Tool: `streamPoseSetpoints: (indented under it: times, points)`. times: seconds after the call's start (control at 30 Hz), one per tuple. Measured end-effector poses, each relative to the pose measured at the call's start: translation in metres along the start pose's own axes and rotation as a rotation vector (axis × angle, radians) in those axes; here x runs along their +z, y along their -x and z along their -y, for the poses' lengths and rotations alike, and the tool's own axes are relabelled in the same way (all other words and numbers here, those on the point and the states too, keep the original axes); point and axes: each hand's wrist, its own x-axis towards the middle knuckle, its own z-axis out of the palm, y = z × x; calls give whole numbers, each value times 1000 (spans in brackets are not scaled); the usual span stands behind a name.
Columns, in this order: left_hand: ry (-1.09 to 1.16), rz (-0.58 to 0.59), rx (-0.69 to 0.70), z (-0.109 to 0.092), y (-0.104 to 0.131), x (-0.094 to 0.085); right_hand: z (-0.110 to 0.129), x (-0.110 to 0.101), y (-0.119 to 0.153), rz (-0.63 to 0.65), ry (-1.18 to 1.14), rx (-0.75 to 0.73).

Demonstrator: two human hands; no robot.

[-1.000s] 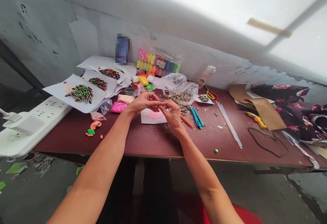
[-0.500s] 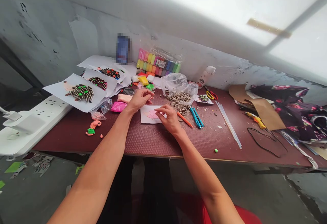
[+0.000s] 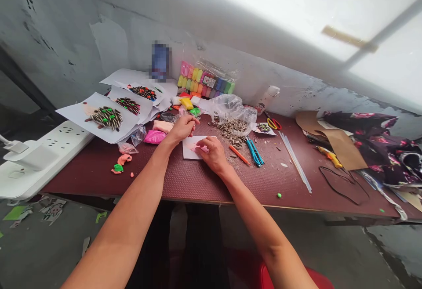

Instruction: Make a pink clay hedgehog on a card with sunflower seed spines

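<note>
A small white card point(image 3: 187, 152) with a flat pink clay shape point(image 3: 201, 148) on it lies near the table's front edge. Over its right half is my right hand point(image 3: 213, 153), fingers drawn together with the tips down at the pink clay. Whatever is between those fingertips is hidden. My left hand point(image 3: 183, 128) hovers at the card's upper left corner, fingers curled inward; I cannot make out what they hold. Just behind the right hand, striped sunflower seeds point(image 3: 232, 127) spill from a clear plastic bag point(image 3: 227, 106).
An orange pen-like tool point(image 3: 239, 155), a blue cutter point(image 3: 254, 152) and clear glue sticks point(image 3: 295, 161) lie to the right. Scissors point(image 3: 273, 123) and a glue gun point(image 3: 331, 156) are farther off. Seed-covered papers point(image 3: 79, 111), clay packs point(image 3: 155, 137) and a power strip point(image 3: 62, 148) occupy the left.
My right hand has moved slightly left and its fingertips have come down onto the pink clay. My left hand has shifted little, its fingers still curled.
</note>
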Motion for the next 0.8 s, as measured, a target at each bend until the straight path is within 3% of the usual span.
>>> streamPoseSetpoints:
  times: [0.17, 0.43, 0.7, 0.8]
  points:
    - [-147, 3, 21, 9, -6, -1, 2, -2, 1, 16, 36, 0]
    - [-625, -46, 184, 28, -14, -4, 5, -11, 13, 37, 78, -22]
    - [-847, -2, 179, 29, -6, -1, 8, -17, 20, -28, 161, -3]
    - [-899, 1, 182, 28, -4, 1, 10, -18, 23, 20, 246, -30]
